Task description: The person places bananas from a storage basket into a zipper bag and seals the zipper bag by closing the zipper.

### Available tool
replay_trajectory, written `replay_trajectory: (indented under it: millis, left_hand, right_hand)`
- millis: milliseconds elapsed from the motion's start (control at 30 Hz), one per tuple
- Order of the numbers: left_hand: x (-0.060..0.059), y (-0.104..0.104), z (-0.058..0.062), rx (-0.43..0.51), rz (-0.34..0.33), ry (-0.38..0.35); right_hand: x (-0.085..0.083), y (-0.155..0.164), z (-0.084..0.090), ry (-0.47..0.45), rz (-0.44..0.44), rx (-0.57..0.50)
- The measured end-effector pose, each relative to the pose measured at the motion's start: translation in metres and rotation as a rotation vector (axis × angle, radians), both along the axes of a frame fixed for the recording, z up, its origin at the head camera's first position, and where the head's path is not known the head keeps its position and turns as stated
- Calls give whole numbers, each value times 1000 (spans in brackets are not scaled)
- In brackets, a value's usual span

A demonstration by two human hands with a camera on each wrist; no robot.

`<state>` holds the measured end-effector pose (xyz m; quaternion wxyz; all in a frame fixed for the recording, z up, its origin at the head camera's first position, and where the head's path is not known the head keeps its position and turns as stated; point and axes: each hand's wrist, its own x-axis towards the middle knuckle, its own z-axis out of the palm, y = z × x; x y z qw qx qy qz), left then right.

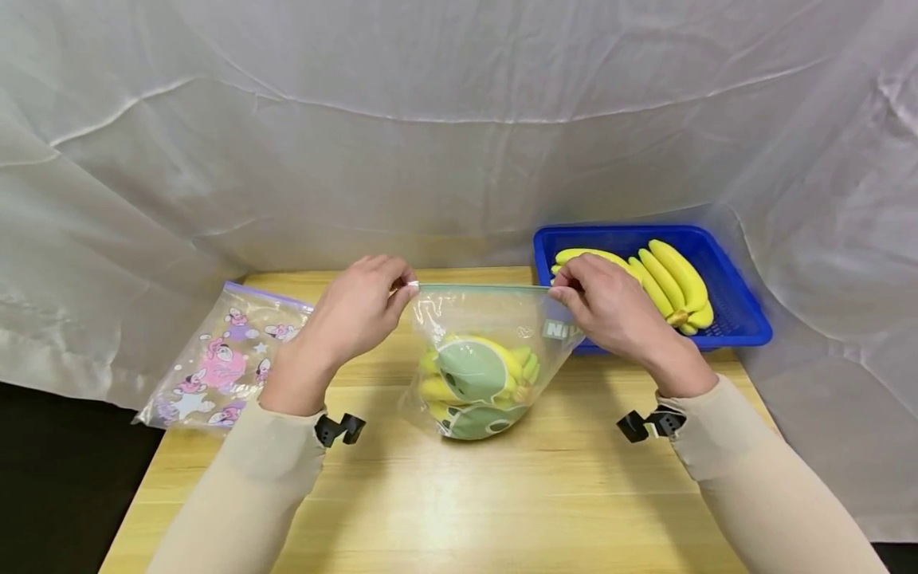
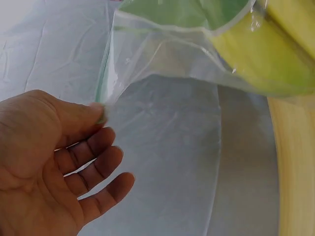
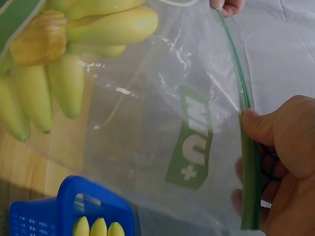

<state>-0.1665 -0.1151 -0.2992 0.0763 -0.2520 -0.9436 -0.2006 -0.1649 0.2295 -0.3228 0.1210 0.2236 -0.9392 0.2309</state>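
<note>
Hanging between both hands' grips: zip bag [image 1: 488, 359].

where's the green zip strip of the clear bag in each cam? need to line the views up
Head: the zip strip runs level at centre, stretched between the left hand and right hand.
Left wrist: only its end shows, a thin green edge pinched at the thumb tip, left of centre.
Right wrist: it curves down the right side, along the thumb.
Shared landmark: the bananas in the bag.

Bananas [image 1: 479, 375] in bag [image 1: 488, 319] mid-table, basket [image 1: 739, 319] behind right, printed bag [image 1: 222, 363] left
</note>
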Motion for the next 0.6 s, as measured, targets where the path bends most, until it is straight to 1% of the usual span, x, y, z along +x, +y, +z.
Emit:
replay_trajectory:
  millis: [133, 167, 233, 300, 400, 500, 600]
  left_hand:
    - [3, -2, -7, 131, 49, -61]
    - [4, -2, -9, 164, 62, -64]
    - [5, -3, -13, 217, 95, -41]
    - [5, -2, -18, 262, 132, 11]
    - [3, 6, -28, 302, 200, 122]
    - [6, 18, -41, 302, 241, 246]
    - [15, 31, -52, 282, 253, 369]
  right_hand:
    - [2, 6, -5, -14, -27, -69]
    - [4, 7, -7, -19, -38, -87]
    - [6, 9, -11, -29, -59, -124]
    - [8, 9, -17, -36, -75, -160]
    - [8, 3, -24, -17, -94, -198]
    - [5, -6, -28, 15, -115, -212]
    - [2, -14, -30, 21, -137, -212]
